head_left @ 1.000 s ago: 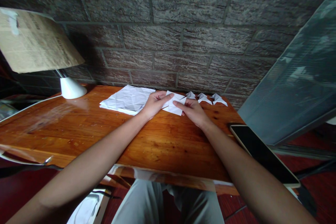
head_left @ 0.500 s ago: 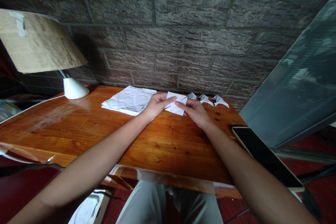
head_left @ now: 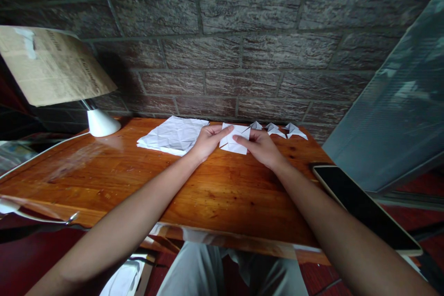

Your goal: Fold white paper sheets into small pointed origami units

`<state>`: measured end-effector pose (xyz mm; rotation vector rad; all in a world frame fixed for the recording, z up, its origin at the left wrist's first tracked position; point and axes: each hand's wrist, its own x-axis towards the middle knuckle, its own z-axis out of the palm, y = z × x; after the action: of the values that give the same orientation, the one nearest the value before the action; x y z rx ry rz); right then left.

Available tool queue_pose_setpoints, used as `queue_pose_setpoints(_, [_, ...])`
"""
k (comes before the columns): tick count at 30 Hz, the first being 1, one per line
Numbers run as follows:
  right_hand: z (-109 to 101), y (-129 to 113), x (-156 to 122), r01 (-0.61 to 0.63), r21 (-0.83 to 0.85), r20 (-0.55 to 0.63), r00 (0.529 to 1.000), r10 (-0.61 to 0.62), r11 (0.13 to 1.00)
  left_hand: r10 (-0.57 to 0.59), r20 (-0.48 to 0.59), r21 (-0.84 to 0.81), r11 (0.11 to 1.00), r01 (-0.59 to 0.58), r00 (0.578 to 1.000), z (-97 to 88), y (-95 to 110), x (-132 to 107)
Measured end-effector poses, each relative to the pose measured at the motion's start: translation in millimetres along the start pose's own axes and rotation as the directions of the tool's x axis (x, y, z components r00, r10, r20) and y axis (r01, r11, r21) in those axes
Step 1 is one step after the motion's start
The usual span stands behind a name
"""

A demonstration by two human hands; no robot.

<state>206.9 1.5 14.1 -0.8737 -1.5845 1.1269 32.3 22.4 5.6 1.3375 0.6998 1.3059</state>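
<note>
A small folded square of white paper [head_left: 233, 143] is held up between both hands, over the far part of the wooden table. My left hand [head_left: 209, 140] pinches its left side, thumb on the front and fingers behind. On the right side, my right hand [head_left: 261, 144] grips it with the thumb pressed across its face. Dark slits show at two of the paper's corners. Left of my hands lies a stack of creased white sheets [head_left: 173, 134]. Several folded paper pieces with raised points [head_left: 295, 131] stand in a row just beyond my right hand.
A white-based lamp [head_left: 102, 123] with a brown paper shade stands at the left. On the right table edge lies a black-screened tablet [head_left: 364, 208]. A brick wall [head_left: 204, 51] borders the back, and a translucent panel [head_left: 388, 97] leans at the right.
The camera view has shifted slightly. My right thumb and fingers have eased a little to the right on the folded paper, and more of its face shows.
</note>
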Motion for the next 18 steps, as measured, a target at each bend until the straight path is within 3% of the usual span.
queue_pose_setpoints(9, [0.1, 2.5, 1.8, -0.034, 0.005, -0.071, 0.997, 0.034, 0.999, -0.039, -0.010, -0.172, 0.984, 0.037, 0.999, 1.8, 0.3, 5.9])
queue_pose_setpoints(18, [2.6, 5.4, 0.3, -0.047, -0.005, -0.051, 0.998, 0.046, 0.999, 0.092, -0.050, 0.064, 0.994, -0.089, 0.995, 0.7, -3.0, 4.8])
